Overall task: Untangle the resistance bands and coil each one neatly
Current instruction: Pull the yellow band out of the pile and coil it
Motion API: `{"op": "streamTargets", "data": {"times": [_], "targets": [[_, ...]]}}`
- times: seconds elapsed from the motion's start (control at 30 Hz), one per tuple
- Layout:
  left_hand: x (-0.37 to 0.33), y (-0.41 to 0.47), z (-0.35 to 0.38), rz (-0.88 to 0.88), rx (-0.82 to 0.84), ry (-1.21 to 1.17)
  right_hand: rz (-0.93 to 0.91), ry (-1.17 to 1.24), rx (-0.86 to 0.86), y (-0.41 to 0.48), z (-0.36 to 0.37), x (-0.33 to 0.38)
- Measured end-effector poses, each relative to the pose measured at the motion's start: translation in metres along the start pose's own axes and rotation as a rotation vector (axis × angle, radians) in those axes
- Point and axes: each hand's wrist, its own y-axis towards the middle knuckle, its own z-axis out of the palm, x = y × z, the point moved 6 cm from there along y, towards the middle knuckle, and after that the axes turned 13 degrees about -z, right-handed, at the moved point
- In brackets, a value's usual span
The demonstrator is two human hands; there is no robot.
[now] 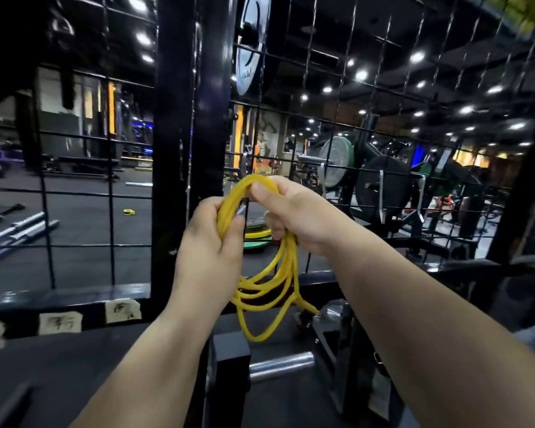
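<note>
Left grip (210, 239) clasps one gathered side of the yellow band (233, 197), keeping its turns together; right grip (291, 208) pinches the coil's top (thumb over the strands), probably to lay another turn. Loose loops hang below, above a rack (229, 353).

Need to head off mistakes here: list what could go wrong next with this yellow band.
1. The band's loops hang uneven below the left hand and right hand; the lowest loop may slip out and tangle again.
2. Its loose end dangles beside a metal fitting and might snag there.
</note>
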Motion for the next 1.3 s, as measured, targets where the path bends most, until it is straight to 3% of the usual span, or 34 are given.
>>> {"op": "streamTargets", "data": {"times": [0.47, 0.73, 0.93, 1.1, 1.3], "targets": [[0.002, 0.011, -0.004, -0.08, -0.045, 0.113, 0.029, -0.166, -0.039, 0.021, 0.011, 0.005], [0.003, 0.011, 0.016, -0.042, 0.01, 0.046, 0.298, 0.458, -0.219, 0.012, 0.009, -0.014], [0.007, 0.008, 0.022, 0.014, 0.006, 0.064, 0.417, 0.693, -0.317, 0.009, 0.015, -0.028], [0.024, 0.001, 0.034, -0.074, 0.073, 0.111, 0.467, 0.898, -0.445, 0.001, 0.019, -0.042], [0.039, -0.002, 0.038, -0.125, 0.097, 0.057, 0.433, 0.903, -0.488, -0.012, 0.021, -0.063]]}}
